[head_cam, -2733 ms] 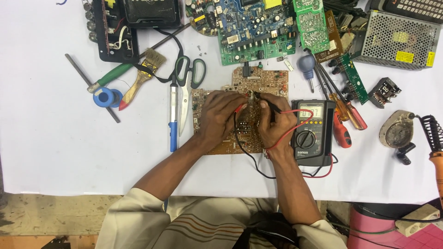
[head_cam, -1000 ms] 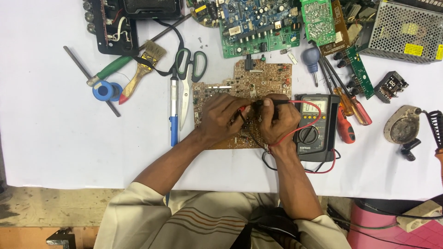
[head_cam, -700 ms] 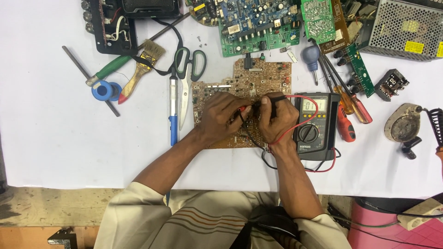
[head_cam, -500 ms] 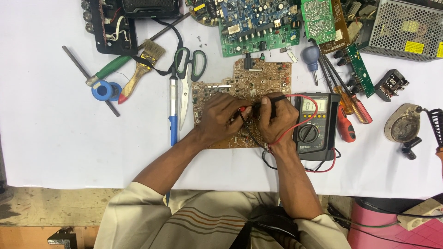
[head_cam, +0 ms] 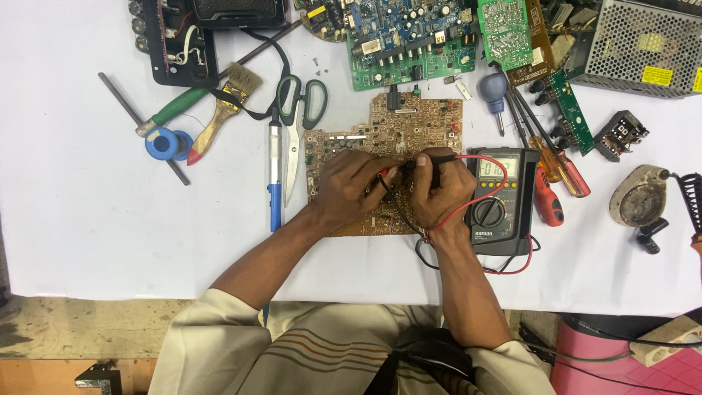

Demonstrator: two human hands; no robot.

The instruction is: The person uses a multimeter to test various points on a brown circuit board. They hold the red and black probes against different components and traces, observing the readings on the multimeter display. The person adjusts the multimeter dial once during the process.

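Note:
A brown circuit board (head_cam: pixel 420 121) lies on the white table (head_cam: pixel 80 219) in front of me. My left hand (head_cam: pixel 352 189) rests on the board and pinches a red test probe (head_cam: pixel 383 175). My right hand (head_cam: pixel 437 192) holds a black test probe (head_cam: pixel 411 165) with its tip on the board. Red and black leads (head_cam: pixel 479 201) run from the probes to a dark multimeter (head_cam: pixel 499 197) just right of the board. Both probe tips meet between my hands near the board's middle.
Scissors (head_cam: pixel 295 117), a blue-handled tool (head_cam: pixel 273 179), a paintbrush (head_cam: pixel 219 110), a solder spool (head_cam: pixel 162 143) lie left. Green circuit boards (head_cam: pixel 409 36), screwdrivers (head_cam: pixel 545 146), a metal mesh power supply (head_cam: pixel 643 47), a soldering stand (head_cam: pixel 643 201) lie above and right.
My hands have drawn closer together over the board, the right probe shifting slightly left. The camera view moved a little; the multimeter and tools stayed put.

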